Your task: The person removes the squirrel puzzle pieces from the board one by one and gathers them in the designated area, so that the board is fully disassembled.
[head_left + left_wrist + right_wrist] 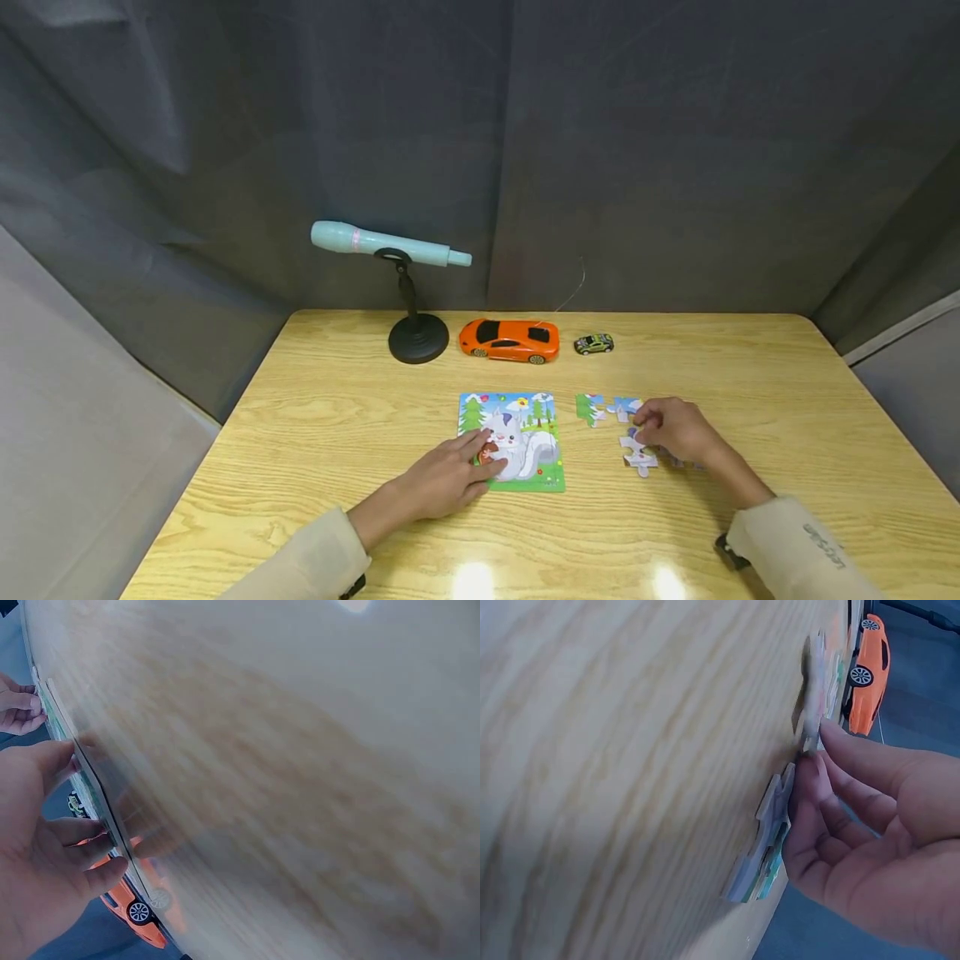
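Note:
A jigsaw board [517, 437] showing a grey-white animal lies flat at the middle of the wooden table [337, 417]. My left hand [468, 468] rests on its lower left corner with the fingers laid out straight; in the left wrist view the fingertips [105, 871] press at the board's edge [90, 787]. Loose puzzle pieces [637, 457] lie to the right of the board. My right hand [647, 427] arches over them, and its fingertips [826, 739] touch the edges of two pieces [769, 840] that lie flat. No thumb pinch shows.
An orange toy car [510, 340] and a small green toy car [594, 343] stand at the back of the table. A pale blue microphone [390, 243] sits on a black stand [417, 337] at the back left. Two more pieces [592, 408] lie above the right hand. Dark curtains surround the table.

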Demonstrator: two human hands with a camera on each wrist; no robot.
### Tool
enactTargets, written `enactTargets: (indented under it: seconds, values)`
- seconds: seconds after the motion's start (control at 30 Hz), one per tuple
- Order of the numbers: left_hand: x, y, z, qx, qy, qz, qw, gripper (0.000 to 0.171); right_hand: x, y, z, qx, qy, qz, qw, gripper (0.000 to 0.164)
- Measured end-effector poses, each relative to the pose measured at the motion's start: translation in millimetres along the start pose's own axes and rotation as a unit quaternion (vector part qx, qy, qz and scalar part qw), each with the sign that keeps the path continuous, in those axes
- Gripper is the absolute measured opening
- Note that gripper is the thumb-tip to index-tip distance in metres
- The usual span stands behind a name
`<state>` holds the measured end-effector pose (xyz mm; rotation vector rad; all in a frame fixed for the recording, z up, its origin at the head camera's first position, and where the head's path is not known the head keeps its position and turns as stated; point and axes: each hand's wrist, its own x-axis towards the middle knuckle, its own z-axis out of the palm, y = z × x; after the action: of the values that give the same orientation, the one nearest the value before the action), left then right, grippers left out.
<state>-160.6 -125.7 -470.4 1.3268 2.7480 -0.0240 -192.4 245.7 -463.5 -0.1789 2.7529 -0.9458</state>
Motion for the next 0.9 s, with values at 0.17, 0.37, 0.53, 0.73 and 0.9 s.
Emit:
enactTargets:
  seconds: [0.17, 0.37, 0.53, 0.73, 0.9]
  values:
    - [0.0, -0.1, 0.7, 0.0, 0.002, -0.002, 1.0, 0.044, 2.4, -2.7, -1.8, -0.014, 0.016, -0.006, 1.0, 0.016]
    - [-0.4, -1.7, 2.3, 0.01, 0.011, 0.001, 0.9999, 0.044, 8.8, -13.7, -4.3, -0.013, 0.018, -0.032, 0.999, 0.011]
    - [-0.5, -2.2, 2.5, 0.019, 0.019, 0.003, 0.9996, 0.044, 14.7, -29.2, 1.8, 0.008, 0.01, -0.047, 0.999, 0.011]
    - [-1.5, -2.7, 2.8, 0.014, 0.029, 0.004, 0.9995, 0.044, 26.3, -53.2, 15.6, 0.032, -0.007, -0.036, 0.999, 0.013]
    - [-4.2, -3.3, 4.0, -0.015, 0.037, -0.013, 0.9991, 0.044, 38.5, -75.1, 35.0, 0.052, -0.022, -0.034, 0.998, 0.013]
